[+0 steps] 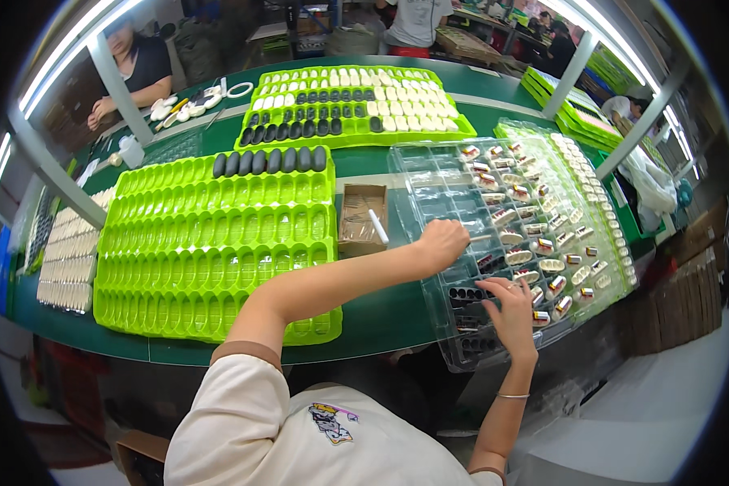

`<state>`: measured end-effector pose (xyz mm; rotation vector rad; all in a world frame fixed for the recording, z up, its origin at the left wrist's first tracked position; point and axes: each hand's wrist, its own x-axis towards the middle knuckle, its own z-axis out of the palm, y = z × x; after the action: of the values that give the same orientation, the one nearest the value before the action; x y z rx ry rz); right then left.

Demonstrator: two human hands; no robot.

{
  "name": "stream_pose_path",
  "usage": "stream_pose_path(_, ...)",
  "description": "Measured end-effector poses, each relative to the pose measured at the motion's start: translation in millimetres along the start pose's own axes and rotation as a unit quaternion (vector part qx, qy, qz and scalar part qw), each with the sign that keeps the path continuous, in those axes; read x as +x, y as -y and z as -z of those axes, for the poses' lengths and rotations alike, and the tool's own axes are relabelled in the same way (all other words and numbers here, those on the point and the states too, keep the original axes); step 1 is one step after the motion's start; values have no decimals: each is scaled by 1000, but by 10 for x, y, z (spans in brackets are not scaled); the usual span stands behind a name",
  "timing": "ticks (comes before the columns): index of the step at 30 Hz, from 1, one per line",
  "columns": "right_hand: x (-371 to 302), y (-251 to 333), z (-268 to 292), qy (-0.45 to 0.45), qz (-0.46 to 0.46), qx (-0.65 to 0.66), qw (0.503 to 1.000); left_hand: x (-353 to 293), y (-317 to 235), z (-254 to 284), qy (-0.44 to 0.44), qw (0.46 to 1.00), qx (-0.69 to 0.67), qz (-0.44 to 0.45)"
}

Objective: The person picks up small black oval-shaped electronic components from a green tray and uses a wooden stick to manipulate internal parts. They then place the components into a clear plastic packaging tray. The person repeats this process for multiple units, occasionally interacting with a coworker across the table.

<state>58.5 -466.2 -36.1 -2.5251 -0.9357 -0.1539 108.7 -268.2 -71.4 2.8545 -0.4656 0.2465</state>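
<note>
My left hand is closed over the clear plastic tray, with a thin pale stick jutting from it to the right. Nearer to me, my right hand is at the tray with thumb and fingers apart, beside black pieces with round holes. Whether its fingertips touch a piece is hard to make out. Rows of small white pieces, several with shiny red-and-silver cylinders, fill the tray's middle and right.
On the green table, a lime tray at left holds a row of black oval shells. Another lime tray behind has white and black shells. A small cardboard box with a white tube stands between. A co-worker sits far left.
</note>
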Motion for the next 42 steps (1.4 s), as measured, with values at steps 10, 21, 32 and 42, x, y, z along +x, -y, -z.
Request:
stream_pose_path(10,-49,-76,29,-93,-27,-12,995,-51,-14,213,-55,995,-87,-14)
stream_pose_path(21,1,1416,-1151,-55,2,410,910,-1760,1742,1361,-319,863,-248,303)
stream_pose_path(32,105,1420,-1340,-25,-55,336,940,-2740,2725,1288,-196,865,245,391)
stream_pose_path(42,123,1416,-1350,-9,-66,324,944,-2702,2849,1200,-158,858,275,403)
